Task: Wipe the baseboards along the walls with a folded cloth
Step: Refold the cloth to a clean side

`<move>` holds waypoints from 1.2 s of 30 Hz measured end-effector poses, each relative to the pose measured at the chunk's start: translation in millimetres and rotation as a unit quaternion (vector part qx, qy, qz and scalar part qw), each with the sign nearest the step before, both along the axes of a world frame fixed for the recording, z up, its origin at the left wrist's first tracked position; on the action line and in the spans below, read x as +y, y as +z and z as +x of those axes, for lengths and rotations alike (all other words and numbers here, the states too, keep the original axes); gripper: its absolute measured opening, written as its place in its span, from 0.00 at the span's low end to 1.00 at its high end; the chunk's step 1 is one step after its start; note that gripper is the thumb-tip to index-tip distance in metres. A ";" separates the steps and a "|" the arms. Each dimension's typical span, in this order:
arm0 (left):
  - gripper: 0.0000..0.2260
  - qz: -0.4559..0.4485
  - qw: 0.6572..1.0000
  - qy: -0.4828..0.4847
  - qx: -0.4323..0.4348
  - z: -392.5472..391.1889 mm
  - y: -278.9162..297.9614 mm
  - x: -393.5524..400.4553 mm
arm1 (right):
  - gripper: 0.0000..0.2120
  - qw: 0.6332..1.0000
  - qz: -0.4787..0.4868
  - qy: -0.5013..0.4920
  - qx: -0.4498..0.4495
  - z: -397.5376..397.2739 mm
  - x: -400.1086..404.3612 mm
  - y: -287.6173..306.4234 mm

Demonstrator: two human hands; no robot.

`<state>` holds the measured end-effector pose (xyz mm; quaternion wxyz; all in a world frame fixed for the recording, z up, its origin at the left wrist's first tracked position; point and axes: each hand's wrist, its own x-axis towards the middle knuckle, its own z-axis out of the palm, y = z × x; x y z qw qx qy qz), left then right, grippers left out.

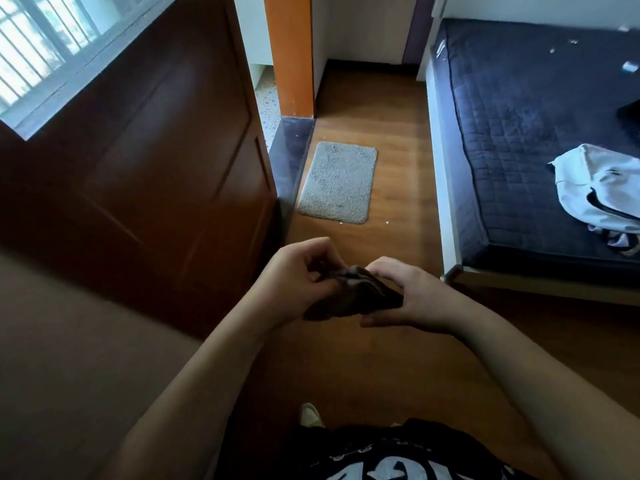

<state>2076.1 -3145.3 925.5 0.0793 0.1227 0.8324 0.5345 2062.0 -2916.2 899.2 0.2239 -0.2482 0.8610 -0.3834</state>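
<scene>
Head view, left to right: brown door [145,161] ajar at left; grey mat [337,181] on wooden floor [388,109] beyond; left hand [294,285] curled, pinching dark cloth [353,296] at its left end; right hand [412,296] gripping same cloth from right, both held above floor; dark mattress [526,133] with white bag [602,188] at right.
</scene>
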 end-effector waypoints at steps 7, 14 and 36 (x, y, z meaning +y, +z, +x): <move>0.14 -0.041 0.998 -0.050 -0.013 -59.0 -13.7 4.6 | 0.10 0.977 -0.149 -0.130 -0.075 -8.2 5.9 8.4; 0.40 0.216 0.879 -0.112 -0.411 -92.2 -80.5 57.8 | 0.15 0.801 -0.429 -0.314 -0.274 -41.3 61.2 10.5; 0.07 0.141 0.953 0.036 -0.266 -282.4 -81.1 160.8 | 0.12 0.852 -0.292 -0.325 -0.288 -240.1 204.4 -57.4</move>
